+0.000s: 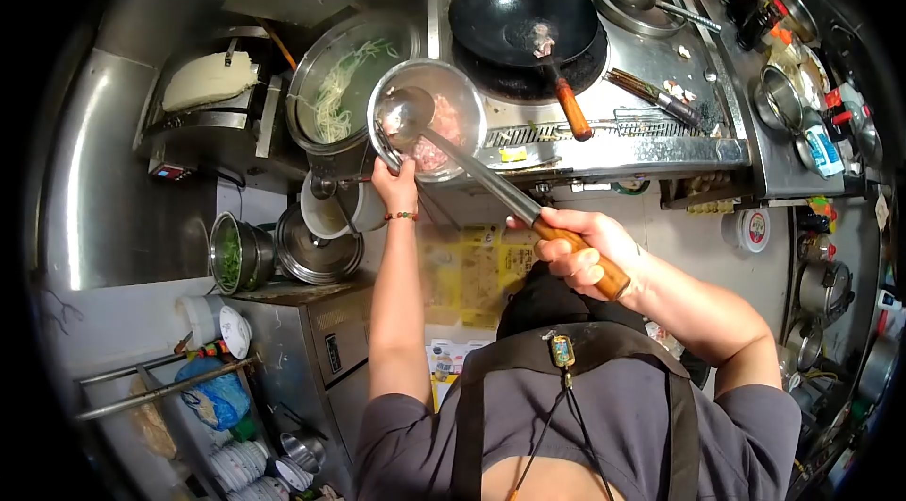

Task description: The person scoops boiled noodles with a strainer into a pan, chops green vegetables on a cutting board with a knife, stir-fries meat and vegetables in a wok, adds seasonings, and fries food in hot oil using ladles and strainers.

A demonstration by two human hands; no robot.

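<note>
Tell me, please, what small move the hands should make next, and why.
I would probably scoop some pink meat with the ladle and carry it to the wok: the left hand holds the bowl of meat, the right hand has the ladle's head at that bowl, and the wok beside it shows just one small clump.

Grey shirt [618, 411]—short-sleeved, dark straps [683, 425], beaded bracelet [401, 215], corded pendant [562, 350]
</note>
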